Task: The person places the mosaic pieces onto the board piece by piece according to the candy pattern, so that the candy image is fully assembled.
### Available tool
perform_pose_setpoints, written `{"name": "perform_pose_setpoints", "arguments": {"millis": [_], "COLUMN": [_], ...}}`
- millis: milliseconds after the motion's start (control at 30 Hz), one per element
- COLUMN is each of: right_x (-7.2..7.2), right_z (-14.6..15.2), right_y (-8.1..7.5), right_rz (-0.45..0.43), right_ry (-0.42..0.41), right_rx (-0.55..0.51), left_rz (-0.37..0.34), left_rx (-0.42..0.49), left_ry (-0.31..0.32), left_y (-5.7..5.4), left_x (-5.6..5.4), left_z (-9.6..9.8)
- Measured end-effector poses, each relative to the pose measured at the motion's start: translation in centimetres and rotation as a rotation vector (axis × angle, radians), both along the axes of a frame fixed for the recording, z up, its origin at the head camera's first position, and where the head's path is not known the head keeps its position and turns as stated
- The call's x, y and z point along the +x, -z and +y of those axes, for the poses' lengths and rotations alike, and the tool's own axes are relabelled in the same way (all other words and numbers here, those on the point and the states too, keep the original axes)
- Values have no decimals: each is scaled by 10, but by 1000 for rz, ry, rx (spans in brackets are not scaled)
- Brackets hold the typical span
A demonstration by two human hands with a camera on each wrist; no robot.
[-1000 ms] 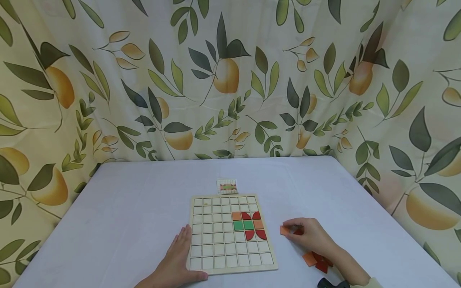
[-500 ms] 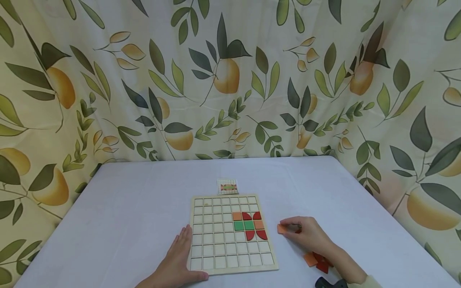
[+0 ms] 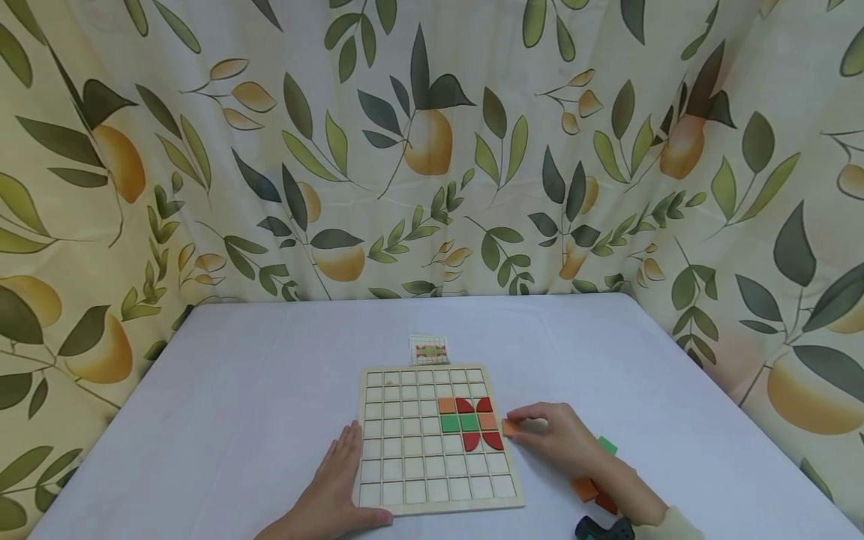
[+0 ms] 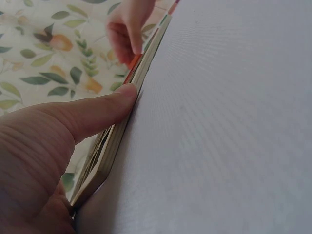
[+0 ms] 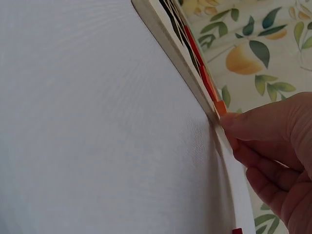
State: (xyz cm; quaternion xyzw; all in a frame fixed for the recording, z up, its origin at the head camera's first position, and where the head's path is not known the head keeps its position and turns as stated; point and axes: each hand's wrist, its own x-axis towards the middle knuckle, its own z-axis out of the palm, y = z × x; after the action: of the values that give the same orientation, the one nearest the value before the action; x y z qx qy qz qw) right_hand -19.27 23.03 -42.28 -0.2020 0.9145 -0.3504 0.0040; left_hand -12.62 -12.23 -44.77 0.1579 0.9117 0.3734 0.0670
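My left hand [image 3: 331,484] lies along the left edge of a wooden grid board [image 3: 391,470], fingers straight and thumb at the front edge. In the left wrist view the thumb [image 4: 105,109] presses on the board's side. At the board's right edge, my right hand [image 3: 563,439] pinches an orange square tile [image 3: 510,427] between thumb and fingertips. The right wrist view shows this tile [image 5: 221,107] right at the board's rim. On the grid sit two green squares [image 3: 459,424], orange squares [image 3: 446,406] and several red rounded tiles [image 3: 494,441].
Behind the board lies a small pattern card [image 3: 429,350]. Loose tiles lie under and beside the right forearm: a green one [image 3: 607,445], an orange one [image 3: 584,489] and red [image 3: 607,502]. A black device [image 3: 604,529] is by the right wrist. A leaf-print curtain [image 3: 432,225] hangs behind the table.
My right hand has moved left with the orange tile, up to the board's right edge. A loose green tile now shows behind the forearm. The left hand stays on the board.
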Motion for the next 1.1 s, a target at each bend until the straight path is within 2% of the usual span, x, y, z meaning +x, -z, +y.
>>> {"name": "perform_pose_setpoints", "arguments": {"millis": [133,400,667,1100], "right_x": [-1,-5,-7,-5], "right_z": [-5,-18,-34,-51], "right_y": [-1,-2,-3,-2], "right_rz": [-6,100,53,37], "right_ry": [-9,-103,-105,-189], "right_rx": [-1,0,-14,-49], "left_rz": [3,2,0,22], "left_rx": [-3,5,-16,-5], "left_ry": [-2,-9,-9,5], "left_y": [0,2,4,1], "left_x": [0,0,-2,0], "left_z": [0,0,0,0]}}
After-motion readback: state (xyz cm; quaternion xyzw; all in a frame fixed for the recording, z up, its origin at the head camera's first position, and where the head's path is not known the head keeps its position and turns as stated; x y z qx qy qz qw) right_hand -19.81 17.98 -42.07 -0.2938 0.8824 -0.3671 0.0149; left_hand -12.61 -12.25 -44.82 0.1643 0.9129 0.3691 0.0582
